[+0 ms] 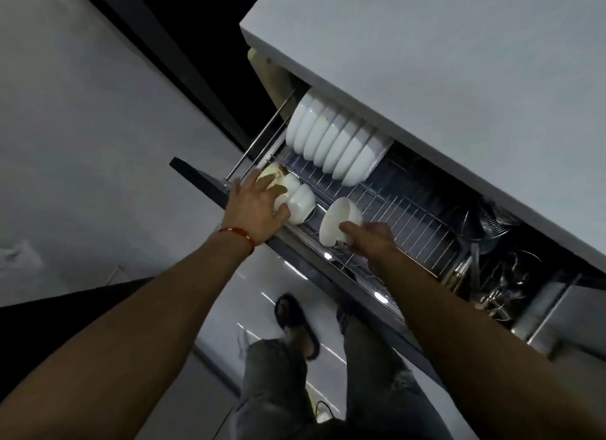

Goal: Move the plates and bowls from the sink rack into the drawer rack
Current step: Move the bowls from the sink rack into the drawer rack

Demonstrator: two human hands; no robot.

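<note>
Head view: a white bowl, gripped at its foot by the right hand over the drawer rack's front edge, should be nested beside the bowl row steadied by the left hand's spread fingers.

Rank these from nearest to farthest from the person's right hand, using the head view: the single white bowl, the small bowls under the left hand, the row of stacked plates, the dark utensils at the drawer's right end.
From the right hand:
1. Single white bowl, held in that hand.
2. Small bowls, to its left under the left hand.
3. Row of stacked plates, at the back of the drawer rack.
4. Dark utensils, at the far right end.
</note>
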